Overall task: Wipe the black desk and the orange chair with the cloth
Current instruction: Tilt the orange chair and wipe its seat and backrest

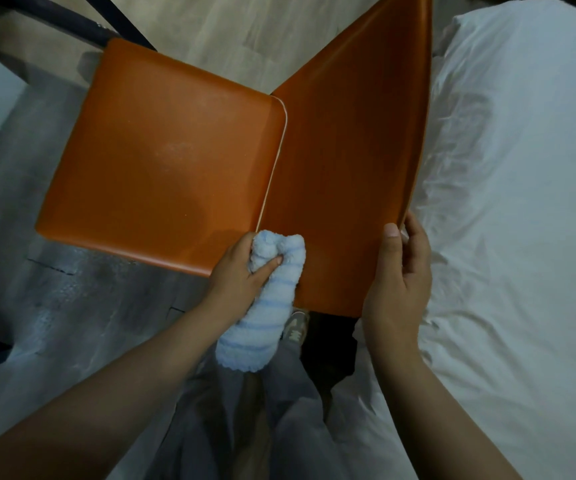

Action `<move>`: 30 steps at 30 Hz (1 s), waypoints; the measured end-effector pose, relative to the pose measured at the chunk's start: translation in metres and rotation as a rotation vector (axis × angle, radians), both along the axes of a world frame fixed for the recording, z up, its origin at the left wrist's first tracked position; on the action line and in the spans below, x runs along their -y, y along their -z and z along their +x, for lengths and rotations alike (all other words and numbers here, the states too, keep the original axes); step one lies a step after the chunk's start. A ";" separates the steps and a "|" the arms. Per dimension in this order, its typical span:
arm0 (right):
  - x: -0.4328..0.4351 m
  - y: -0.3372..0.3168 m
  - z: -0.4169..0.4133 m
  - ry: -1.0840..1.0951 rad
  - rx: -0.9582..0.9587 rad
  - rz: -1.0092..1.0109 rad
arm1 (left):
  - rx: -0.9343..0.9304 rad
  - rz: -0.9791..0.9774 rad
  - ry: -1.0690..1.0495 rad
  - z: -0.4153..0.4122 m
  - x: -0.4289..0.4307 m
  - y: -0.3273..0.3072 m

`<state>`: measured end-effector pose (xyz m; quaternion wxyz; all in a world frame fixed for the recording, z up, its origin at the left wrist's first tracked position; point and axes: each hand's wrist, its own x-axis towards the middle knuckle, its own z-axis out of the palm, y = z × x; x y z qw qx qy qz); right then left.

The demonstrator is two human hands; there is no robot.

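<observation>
Between the two hands stands the backrest of the orange chair (pixel 345 174), seen steeply from above. The left hand (pixel 241 271) grips a bunched blue-and-white striped cloth (pixel 269 306) against the lower corner of the backrest, where it meets the seat; the cloth's loose end hangs down below the hand. The right hand (pixel 397 282) grasps the near edge of the backrest, thumb on its front face, fingers curled behind and mostly hidden. Ahead of the left hand the seat spreads out flat, dull with faint smudges. The chair's legs are hidden under it. Below the hands, grey trousers and one shoe (pixel 295 327) show dimly. Right of the right hand lies a bed (pixel 522 202) under a creased white sheet, cut off by the frame. Left of the left hand is grey floor (pixel 37 271); farther off it turns to pale wood. A dark bar, perhaps of the table (pixel 71 22), crosses the far left corner, too cropped to tell.
</observation>
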<state>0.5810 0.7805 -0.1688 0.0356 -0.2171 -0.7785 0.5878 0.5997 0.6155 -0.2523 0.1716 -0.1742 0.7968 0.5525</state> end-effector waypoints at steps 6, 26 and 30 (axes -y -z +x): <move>0.002 0.002 -0.001 0.042 -0.026 -0.029 | 0.056 -0.067 0.065 -0.009 0.014 0.027; 0.004 -0.003 0.000 0.049 -0.039 -0.050 | 0.139 -0.309 0.020 0.001 0.005 0.055; 0.005 -0.004 -0.001 0.052 -0.033 -0.049 | 0.167 -0.356 0.073 -0.004 0.011 0.070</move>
